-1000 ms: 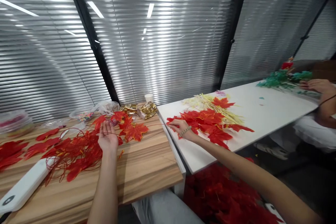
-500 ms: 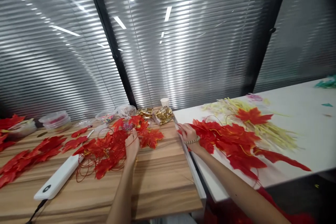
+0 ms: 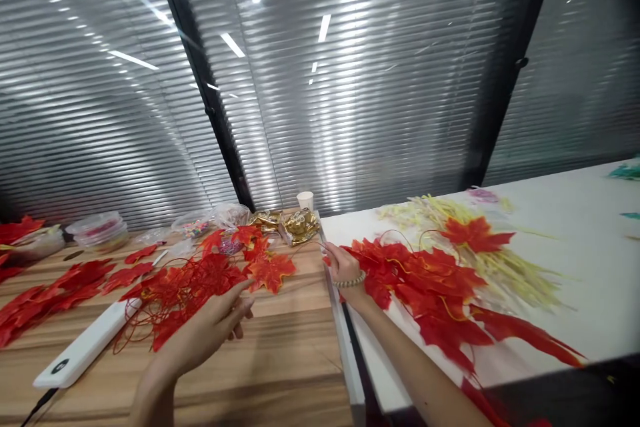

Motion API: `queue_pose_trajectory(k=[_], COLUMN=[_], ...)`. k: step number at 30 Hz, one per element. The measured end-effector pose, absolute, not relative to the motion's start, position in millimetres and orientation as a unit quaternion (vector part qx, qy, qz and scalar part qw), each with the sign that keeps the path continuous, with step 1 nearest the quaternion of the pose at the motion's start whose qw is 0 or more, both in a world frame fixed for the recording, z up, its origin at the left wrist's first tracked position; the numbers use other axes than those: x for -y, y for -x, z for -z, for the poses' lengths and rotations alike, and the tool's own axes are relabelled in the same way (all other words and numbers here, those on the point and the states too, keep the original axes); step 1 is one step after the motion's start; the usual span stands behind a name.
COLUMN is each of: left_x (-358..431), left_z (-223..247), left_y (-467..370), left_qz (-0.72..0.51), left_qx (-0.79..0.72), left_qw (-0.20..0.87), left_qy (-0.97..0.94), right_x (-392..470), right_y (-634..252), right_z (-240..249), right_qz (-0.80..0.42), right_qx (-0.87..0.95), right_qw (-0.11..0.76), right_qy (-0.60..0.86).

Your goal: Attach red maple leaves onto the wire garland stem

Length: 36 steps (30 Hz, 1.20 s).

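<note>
On the wood-grain table, a tangled heap of red maple-leaf garland (image 3: pixel 200 277) with thin red cord lies beside my left hand (image 3: pixel 213 323). That hand is held over the near edge of the heap, fingers apart and extended, the tips by an orange-red leaf (image 3: pixel 273 270). My right hand (image 3: pixel 344 265), with a beaded bracelet (image 3: pixel 353 281) at the wrist, pinches a thin red cord (image 3: pixel 303 245) above the seam between the tables. More red maple leaves (image 3: pixel 425 273) lie on the white table to its right, some hanging over the front edge.
A white power bank (image 3: pixel 87 347) with a black cable lies at the left, near a row of red leaves (image 3: pixel 55 290). Behind stand plastic tubs (image 3: pixel 100 230), gold foil packets (image 3: pixel 301 225) and a paper cup (image 3: pixel 305 200). Yellow strips (image 3: pixel 520 273) spread over the white table (image 3: pixel 590 240).
My left hand has come off the leaf heap, moving nearer and to the left, and its fingers have opened. The right hand keeps its pinch. The view has shifted slightly right.
</note>
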<state>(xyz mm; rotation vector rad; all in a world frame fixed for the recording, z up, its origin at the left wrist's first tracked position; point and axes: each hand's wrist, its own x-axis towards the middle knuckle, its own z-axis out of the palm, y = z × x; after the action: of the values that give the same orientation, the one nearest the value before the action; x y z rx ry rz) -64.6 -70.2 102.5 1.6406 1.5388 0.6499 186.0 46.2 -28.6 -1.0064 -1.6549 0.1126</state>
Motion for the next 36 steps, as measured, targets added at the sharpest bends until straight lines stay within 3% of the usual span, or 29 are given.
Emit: queue_pose_trajectory(k=[4,7,8,12,16,22,26,29,36], left_x=[24.7,-29.7,-43.6,-67.6,-71.3,-74.7,-54.6,-37.4,-25.9], left_z=[-134.1,-110.9,-96.5,-41.1,-17.6,-38.7,-61.6,-61.8,-26.5], left_y=[45.9,31.6,28.1,20.9,17.6,9.6,4.6,-9.5,-54.6], left_qz=[-0.262,-0.173,-0.155,-0.149,-0.186,-0.338,-0.627,-0.655,-0.506], left_qx=[-0.565,-0.699,-0.722,-0.751,-0.742,-0.654,-0.443,-0.400,-0.457], left_qw=[0.343,0.070,0.038,-0.008,-0.009,-0.030,-0.177,-0.151,0.128], left_qy=[-0.703,-0.691,-0.673,-0.643,-0.644,-0.677,-0.616,-0.623,-0.720], right_x=[-38.0,-34.3,-33.8,-34.5,-37.9,-41.9,-43.3,-40.8,-31.6], right_y=[-183.7,-186.1,-187.3,-191.0,-189.4,-186.0,-185.7,-184.8,-186.5], right_z=[19.3,14.1,12.9,10.2,10.1,11.0,12.8,12.6,8.4], right_qz=[-0.080,-0.104,-0.108,-0.120,-0.122,-0.116,-0.119,-0.116,-0.115], right_qx=[0.676,0.664,0.659,0.639,0.629,0.633,0.646,0.659,0.693], right_qw=[0.586,0.588,0.592,0.609,0.623,0.642,0.639,0.628,0.599], right_qy=[0.439,0.450,0.452,0.454,0.449,0.416,0.402,0.396,0.385])
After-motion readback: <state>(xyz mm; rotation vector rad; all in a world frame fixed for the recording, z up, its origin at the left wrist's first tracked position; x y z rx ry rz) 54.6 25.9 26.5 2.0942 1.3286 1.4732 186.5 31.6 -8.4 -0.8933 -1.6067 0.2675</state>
